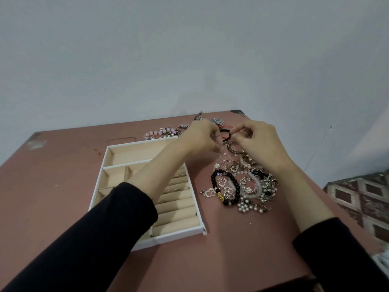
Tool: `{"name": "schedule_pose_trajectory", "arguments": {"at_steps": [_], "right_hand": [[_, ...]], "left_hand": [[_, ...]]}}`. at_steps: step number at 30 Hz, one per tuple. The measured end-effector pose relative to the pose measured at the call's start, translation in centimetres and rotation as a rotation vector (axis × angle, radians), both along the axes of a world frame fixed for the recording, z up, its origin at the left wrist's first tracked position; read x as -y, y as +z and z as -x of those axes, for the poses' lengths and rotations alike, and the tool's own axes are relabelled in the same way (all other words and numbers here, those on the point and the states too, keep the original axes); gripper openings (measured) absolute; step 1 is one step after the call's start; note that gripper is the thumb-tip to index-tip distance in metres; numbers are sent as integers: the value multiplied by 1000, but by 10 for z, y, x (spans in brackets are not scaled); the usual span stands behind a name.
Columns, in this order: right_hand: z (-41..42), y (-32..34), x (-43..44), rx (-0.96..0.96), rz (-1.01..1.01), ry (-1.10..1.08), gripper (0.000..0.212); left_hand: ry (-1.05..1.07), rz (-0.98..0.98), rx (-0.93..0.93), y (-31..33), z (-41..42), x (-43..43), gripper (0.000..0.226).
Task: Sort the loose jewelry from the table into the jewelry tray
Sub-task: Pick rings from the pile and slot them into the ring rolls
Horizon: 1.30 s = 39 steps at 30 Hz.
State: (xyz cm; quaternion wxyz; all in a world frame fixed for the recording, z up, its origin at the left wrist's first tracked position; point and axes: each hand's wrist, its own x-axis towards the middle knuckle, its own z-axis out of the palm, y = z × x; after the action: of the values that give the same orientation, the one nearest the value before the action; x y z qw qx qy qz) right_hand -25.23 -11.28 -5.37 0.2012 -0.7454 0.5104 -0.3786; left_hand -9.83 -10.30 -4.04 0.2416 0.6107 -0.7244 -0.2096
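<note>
Both your grips are up at the far edge of the bench [63, 186], close together, knuckles toward the camera.

Right grip [256, 140]: thumb and forefinger pinch a black loop [225, 139], other fingers curled in. A red cord [225, 125] runs just past the loop at its 12 o'clock.

Left grip [202, 135]: fingers curled, fingertips at the loop's 9 o'clock side. Whether they hold it or only touch it, you cannot tell from here; the back of the hand hides the contact.

Loose jewelry pile [246, 186]: on the bench at 6 o'clock from the right grip, starting just under the loop and spreading toward you. Thin rings lie nearest the grips. A black bead bracelet [213, 178] sits on the pile's 9 o'clock side, with heart pendants [209, 192] at its edge and pearl clusters at the near end.

Jewelry tray [179, 236]: white rim, beige lining, at 7 o'clock from the left grip. Your left forearm crosses over it. A few rings [179, 188] sit in the roll slots along its 3 o'clock side; the compartments along its 9 o'clock side look bare where visible.

Beyond the tray at 12 o'clock lies a pink bead bracelet [160, 132], near the left grip. A watch [216, 121] lies behind the grips.
</note>
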Motion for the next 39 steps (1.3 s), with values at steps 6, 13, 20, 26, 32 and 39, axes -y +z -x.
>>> {"name": "schedule_pose_trajectory", "arguments": {"at_steps": [6,13,20,26,32,39], "right_hand": [[-2,2,-6,-333,20,44,8],[0,-5,-2,-474,12,105,25],[-3,-10,4,-359,-81,165,16],[-7,-6,-1,-362,-50,128,12],[-12,-6,-6,-264,17,151,22],[-26,3,-27,198,-177,289,19]], "left_hand": [[38,8,-64,5,-19,-5,14],[43,0,-98,7,-25,-10,16],[49,9,-92,6,-27,-12,16],[61,27,-86,6,-29,-14,18],[69,36,-82,9,-31,-20,11],[105,119,-72,18,-46,-52,14]]}}
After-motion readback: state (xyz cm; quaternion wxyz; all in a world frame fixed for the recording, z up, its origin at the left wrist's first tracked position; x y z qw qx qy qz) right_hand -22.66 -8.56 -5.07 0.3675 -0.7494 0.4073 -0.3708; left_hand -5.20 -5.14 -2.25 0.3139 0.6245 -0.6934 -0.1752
